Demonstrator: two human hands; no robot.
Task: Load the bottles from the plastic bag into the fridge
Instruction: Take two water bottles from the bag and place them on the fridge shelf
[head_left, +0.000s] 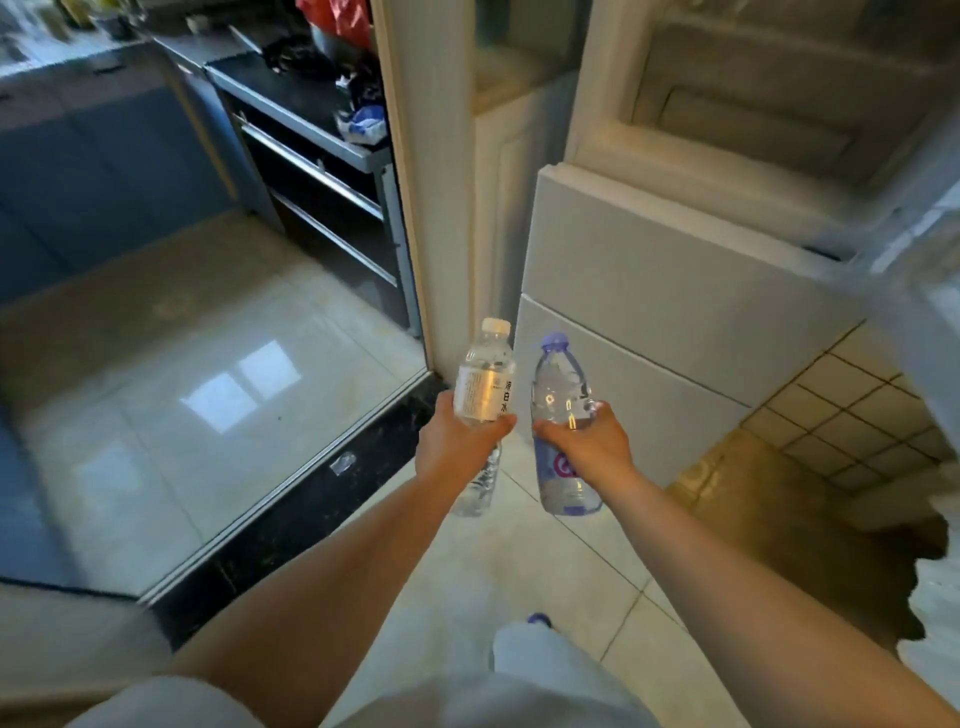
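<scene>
Head view: two water bottles are held out in front of the body, side by side and close together above the pale floor tiles. The left hand is wrapped around the middle of a clear bottle with a white cap, fingers curled across its silver-white label; the bottle is tilted slightly, cap upward. The right hand is closed around the waist of a bottle with a blue cap, whose blue-and-pink label shows below the thumb. The two bottles are near each other but apart. Just beyond them stands the fridge, its grey lower drawer fronts shut and an upper compartment open at the top right corner of the view, somewhat blurred. To the left of the fridge a white door frame is seen, and past it a kitchen floor and a dark oven unit.
</scene>
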